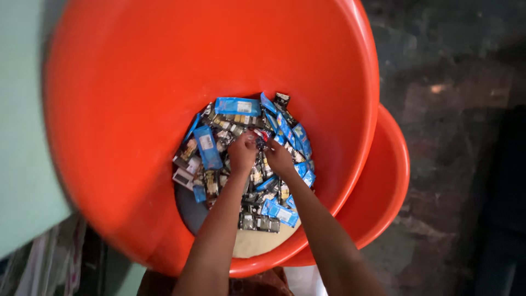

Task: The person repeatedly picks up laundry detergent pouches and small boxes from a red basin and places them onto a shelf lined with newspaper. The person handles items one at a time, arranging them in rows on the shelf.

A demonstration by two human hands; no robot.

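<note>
Both my arms reach down into a deep orange plastic tub (126, 109). At its bottom lies a heap of small flat packets (230, 107), several blue and several black with pale labels. My left hand (241, 153) is curled with fingers closed in the middle of the heap. My right hand (278, 158) sits right beside it, fingers bent down among the packets. Between the two hands there is a small dark and red item (259, 140), blurred. I cannot tell which hand grips it.
A second orange tub (383, 186) sits under the first, sticking out at the lower right. A pale green wall (22, 109) runs along the left. Dark mottled floor (455, 109) lies to the right. Striped cloth (60, 257) shows at the lower left.
</note>
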